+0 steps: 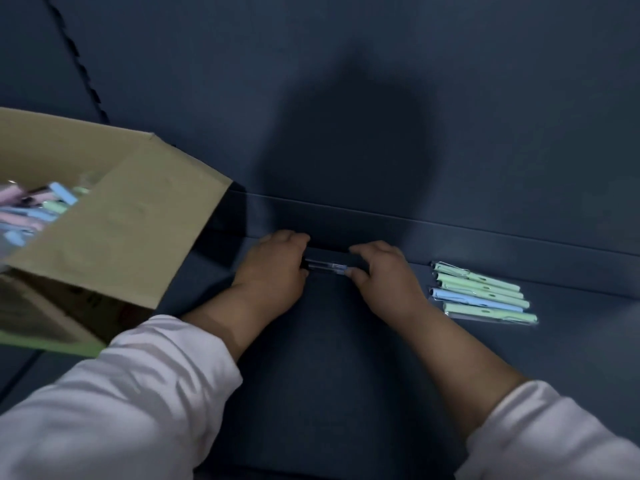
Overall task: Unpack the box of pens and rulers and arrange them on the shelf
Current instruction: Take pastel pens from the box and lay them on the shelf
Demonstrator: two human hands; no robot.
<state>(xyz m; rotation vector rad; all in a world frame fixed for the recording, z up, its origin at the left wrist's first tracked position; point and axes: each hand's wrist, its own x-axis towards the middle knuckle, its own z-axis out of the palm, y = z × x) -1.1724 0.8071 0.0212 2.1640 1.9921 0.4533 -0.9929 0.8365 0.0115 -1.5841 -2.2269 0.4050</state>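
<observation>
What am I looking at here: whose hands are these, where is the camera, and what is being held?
There is no machine here: a person in pale sleeves works with bare hands. The single picture comes from a camera worn on their head, looking forward and down. The left hand and right hand each grip one end of a dark, partly clear pen, held low over a dark surface. At the left stands an open cardboard box with pastel pens inside. At the right a row of wrapped pens, mostly green and one blue, lies on the surface.
</observation>
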